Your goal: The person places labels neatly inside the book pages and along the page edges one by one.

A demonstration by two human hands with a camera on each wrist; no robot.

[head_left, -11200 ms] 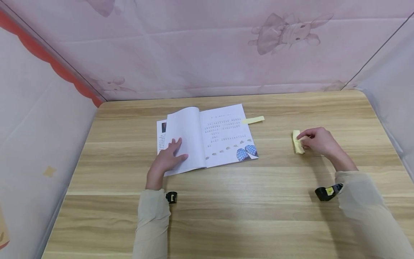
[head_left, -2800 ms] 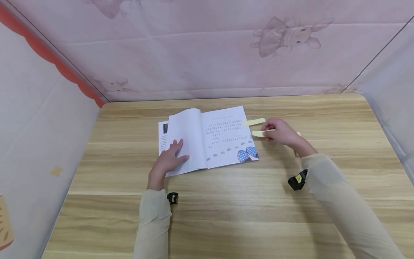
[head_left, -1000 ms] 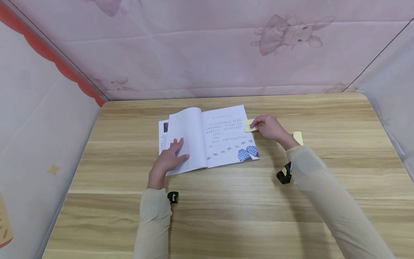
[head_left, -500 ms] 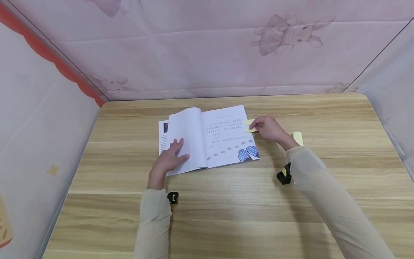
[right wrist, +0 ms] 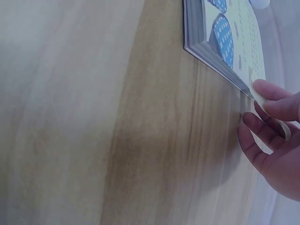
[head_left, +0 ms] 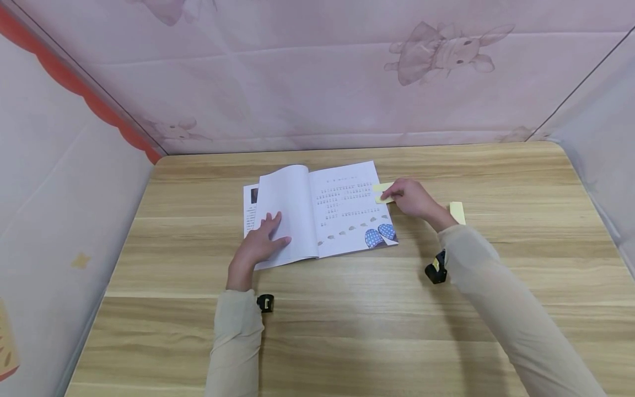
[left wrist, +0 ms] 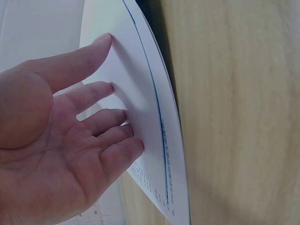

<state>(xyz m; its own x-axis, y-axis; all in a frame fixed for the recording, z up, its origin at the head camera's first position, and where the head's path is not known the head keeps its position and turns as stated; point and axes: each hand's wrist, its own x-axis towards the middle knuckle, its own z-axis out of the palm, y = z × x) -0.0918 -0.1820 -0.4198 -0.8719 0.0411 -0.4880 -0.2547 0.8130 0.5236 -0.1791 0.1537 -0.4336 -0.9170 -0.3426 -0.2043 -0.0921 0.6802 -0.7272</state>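
An open book (head_left: 342,220) lies on the table, its left leaves curving up. My left hand (head_left: 260,242) rests on the blank left page with fingers spread; in the left wrist view its fingertips (left wrist: 136,145) touch the paper. At the right page's outer edge, my right hand (head_left: 409,197) pinches a pale yellow sticky note strip (head_left: 381,200), whose left end lies over the page. Part of this strip is hidden by the fingers; its free end curls under the palm in the right wrist view. Just above it, another yellow strip (head_left: 379,187) sticks out from the same edge.
A small yellow sticky note pad (head_left: 457,212) lies right of the book, partly behind the right forearm. The wooden table (head_left: 337,331) meets a pink fabric wall (head_left: 297,99) at the back. Black wrist cameras hang by both sleeves.
From the pad, my right hand has carried a yellow strip left to the page edge, below the first strip. Over the last second its fingertips shifted slightly. My left hand has stayed on the page.
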